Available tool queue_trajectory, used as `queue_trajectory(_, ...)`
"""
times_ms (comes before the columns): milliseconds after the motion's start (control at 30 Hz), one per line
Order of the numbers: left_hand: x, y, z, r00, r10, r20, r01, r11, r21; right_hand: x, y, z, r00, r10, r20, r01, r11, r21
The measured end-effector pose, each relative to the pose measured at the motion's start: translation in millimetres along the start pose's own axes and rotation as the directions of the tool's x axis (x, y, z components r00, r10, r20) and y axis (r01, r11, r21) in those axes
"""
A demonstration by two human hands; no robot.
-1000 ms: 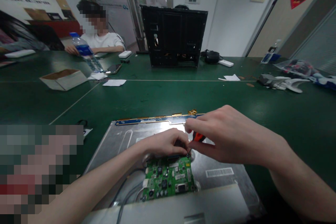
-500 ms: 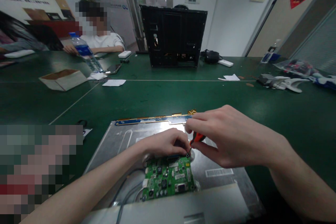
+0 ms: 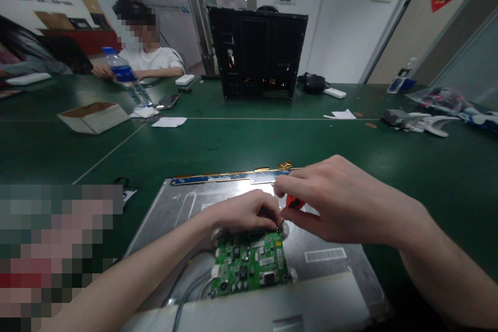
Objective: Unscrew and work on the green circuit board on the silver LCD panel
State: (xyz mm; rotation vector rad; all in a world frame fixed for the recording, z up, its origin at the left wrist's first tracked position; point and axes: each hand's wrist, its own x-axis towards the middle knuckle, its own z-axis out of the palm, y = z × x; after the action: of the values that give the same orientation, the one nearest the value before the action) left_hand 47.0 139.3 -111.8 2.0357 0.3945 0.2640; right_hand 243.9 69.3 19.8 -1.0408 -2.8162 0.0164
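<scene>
green circuit board sits at lower centre of the frame on a silver metal panel, itself laid on the bench, as two bare hands meet at the board's upper right corner. the right hand pinches a red-and-black screwdriver between thumb and fingers, its shaft angled down toward that corner; the left hand curls over the board's upper edge, thumb and forefinger bent near the tip (whether they grip the shaft, one cannot tell). the likeliest mishap looks like a slip: with the screwdriver slanted, an uneven push could skid the tip sideways, scoring the board or jabbing the left fingertips just beside it. grey cables left of the board could snag if the left forearm drags.
</scene>
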Motion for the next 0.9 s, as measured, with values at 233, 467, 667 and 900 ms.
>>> queue_trajectory(233,-0.6,-3.6,-0.4,0.999,-0.013,0.04,0.015,0.998,-0.062,-1.5,-0.4,0.0,1.0,-0.012,-0.021,0.012,1.0,0.005)
queue_trajectory(467,-1.1,-6.2,0.6,0.997,-0.065,0.036,0.066,0.997,-0.047,-1.2,-0.7,0.3,1.0,-0.012,-0.023,0.012,1.0,-0.001)
queue_trajectory(667,-3.5,-7.2,3.0,0.999,-0.048,-0.002,0.048,0.998,-0.031,-1.6,0.7,0.4,0.999,-0.024,-0.042,0.024,1.0,-0.01)
queue_trajectory(900,-5.6,2.8,-8.7,0.997,-0.04,-0.06,0.041,0.999,0.001,-6.5,0.9,-4.5,0.996,-0.025,-0.081,0.026,1.0,0.007)
